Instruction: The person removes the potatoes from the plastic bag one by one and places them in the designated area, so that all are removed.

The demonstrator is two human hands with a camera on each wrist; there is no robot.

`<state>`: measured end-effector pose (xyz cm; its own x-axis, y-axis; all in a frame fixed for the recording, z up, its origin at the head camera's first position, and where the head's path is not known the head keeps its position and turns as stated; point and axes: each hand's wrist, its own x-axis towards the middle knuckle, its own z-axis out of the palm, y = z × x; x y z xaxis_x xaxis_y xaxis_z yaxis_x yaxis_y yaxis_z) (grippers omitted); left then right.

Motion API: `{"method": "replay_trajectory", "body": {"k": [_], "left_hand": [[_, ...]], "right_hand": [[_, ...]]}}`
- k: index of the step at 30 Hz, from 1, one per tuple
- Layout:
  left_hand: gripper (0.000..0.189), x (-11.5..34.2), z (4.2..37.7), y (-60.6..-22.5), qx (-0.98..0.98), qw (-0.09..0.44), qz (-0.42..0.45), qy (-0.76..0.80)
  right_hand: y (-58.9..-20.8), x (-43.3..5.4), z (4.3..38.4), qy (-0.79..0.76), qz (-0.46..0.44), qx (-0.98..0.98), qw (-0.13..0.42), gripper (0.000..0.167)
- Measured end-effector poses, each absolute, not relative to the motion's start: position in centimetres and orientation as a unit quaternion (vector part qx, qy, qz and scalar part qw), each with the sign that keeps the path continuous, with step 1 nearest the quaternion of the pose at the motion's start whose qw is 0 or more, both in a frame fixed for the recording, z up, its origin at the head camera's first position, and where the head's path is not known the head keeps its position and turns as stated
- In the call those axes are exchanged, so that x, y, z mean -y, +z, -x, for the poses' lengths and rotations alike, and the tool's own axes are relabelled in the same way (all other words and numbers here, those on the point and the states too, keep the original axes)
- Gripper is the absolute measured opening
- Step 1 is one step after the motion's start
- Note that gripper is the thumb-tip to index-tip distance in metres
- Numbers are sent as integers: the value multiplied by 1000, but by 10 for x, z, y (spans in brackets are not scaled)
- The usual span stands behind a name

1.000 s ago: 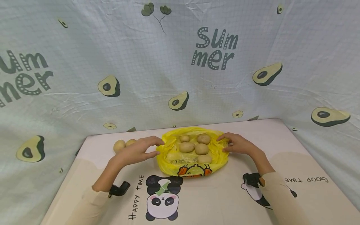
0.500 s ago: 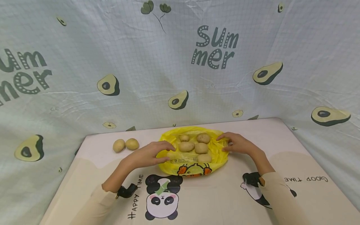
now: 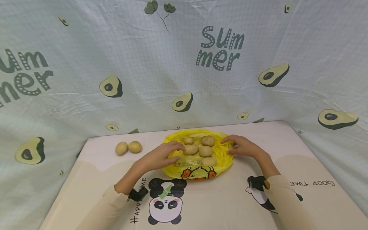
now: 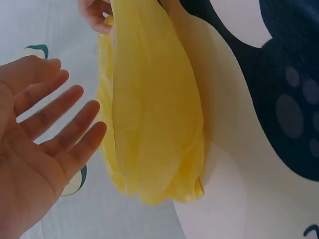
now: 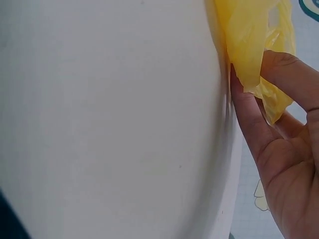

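A yellow plastic bag [image 3: 171,172] lies spread on the table with several potatoes [image 3: 205,151] in its open mouth. My left hand [image 3: 161,156] reaches over the bag's left side, thumb and fingers apart, fingertips right by an oval potato [image 3: 191,149]. In the left wrist view that hand [image 4: 45,144] has its fingers extended and holds nothing, beside the bag [image 4: 154,109]. At the bag's right edge my right hand [image 3: 244,147] pinches the plastic. The right wrist view shows the bag's crumpled edge [image 5: 246,45] between the right hand's [image 5: 284,154] thumb and fingers.
Two loose potatoes [image 3: 135,147] sit at the back left of the table. The tablecloth [image 3: 215,204] has printed pandas and lettering. A curtain [image 3: 149,73] with avocado prints hangs behind the table's back edge. Each wrist wears a small black camera [image 3: 138,194].
My left hand has moved right, from beside the bag's left edge to over the bag, uncovering the two loose potatoes. The right hand stays at the bag's right edge.
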<state>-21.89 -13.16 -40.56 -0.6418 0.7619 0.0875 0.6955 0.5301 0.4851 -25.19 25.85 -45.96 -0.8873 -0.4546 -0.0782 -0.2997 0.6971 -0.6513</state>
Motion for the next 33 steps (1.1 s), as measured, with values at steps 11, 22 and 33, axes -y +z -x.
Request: {"method": "replay_trajectory", "body": {"k": [11, 22, 33], "left_hand": [[33, 113, 221, -396, -873, 85, -415, 241], [33, 97, 228, -391, -884, 99, -410, 204], [36, 82, 245, -386, -880, 115, -428, 173]], "right_hand": [[-461, -259, 254, -336, 210, -910, 120, 40], [-461, -259, 253, -333, 209, -911, 121, 39], [-465, -261, 255, -335, 212, -910, 119, 40]]}}
